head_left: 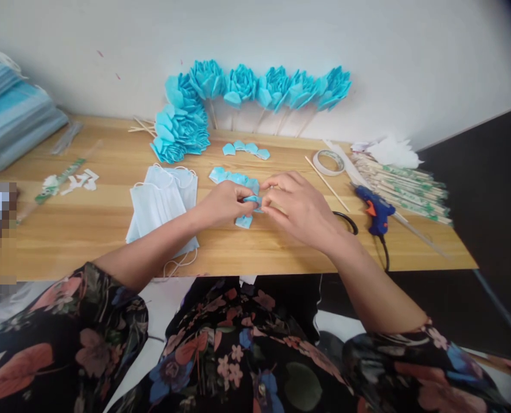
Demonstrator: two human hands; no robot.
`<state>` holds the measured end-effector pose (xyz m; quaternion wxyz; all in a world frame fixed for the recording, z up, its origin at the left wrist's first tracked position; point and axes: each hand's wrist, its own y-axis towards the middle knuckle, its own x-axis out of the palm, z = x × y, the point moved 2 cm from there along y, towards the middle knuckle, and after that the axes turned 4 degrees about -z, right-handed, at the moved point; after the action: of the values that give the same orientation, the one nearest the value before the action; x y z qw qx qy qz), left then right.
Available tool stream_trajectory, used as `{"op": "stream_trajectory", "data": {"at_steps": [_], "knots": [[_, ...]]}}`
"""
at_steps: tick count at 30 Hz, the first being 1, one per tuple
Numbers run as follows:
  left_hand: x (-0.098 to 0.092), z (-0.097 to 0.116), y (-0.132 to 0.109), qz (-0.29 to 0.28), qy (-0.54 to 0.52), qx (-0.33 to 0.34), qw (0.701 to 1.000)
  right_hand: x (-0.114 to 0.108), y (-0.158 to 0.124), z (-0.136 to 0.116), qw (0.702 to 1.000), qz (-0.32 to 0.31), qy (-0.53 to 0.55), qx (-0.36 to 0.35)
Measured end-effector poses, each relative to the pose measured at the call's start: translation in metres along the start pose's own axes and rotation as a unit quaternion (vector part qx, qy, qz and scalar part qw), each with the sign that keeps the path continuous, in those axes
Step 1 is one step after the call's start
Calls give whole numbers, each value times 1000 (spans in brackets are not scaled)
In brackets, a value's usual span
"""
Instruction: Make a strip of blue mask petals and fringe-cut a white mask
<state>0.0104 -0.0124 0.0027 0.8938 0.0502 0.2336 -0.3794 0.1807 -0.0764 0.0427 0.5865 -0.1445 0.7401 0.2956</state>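
My left hand [225,205] pinches a small light-blue petal [250,198], cut from fabric-like sheet, between thumb and forefinger. At the petal's right edge, my right hand [300,207] has its fingers curled in on the same piece; the exact contact is partly hidden. Below them on the table lies a loose blue petal [244,221]. Just behind my fingers is a row of overlapping blue petals [227,175], and farther back a short arc of separate petals [245,149].
Finished blue flowers [240,85] on sticks lean along the wall. Face masks [163,201] lie left of my hands. To the right are a tape roll [314,163], a wooden stick [327,183], a blue glue gun [373,207] with its cord, and wrapped chopsticks [405,186]. Mask packs [16,126] stand far left.
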Motion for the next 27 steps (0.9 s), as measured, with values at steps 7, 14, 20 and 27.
{"op": "stream_trajectory", "data": {"at_steps": [7,14,20,27], "knots": [[1,-6,1,-17,-5,12,1000,2,6,1,1000,-5,-20,-7],[-2,2,-2,-42,-7,48,998,1,4,4,1000,5,-13,6],[2,1,0,0,11,31,999,5,2,3,999,16,28,28],[0,-3,0,6,7,6,1000,-9,-12,11,955,166,148,198]]}}
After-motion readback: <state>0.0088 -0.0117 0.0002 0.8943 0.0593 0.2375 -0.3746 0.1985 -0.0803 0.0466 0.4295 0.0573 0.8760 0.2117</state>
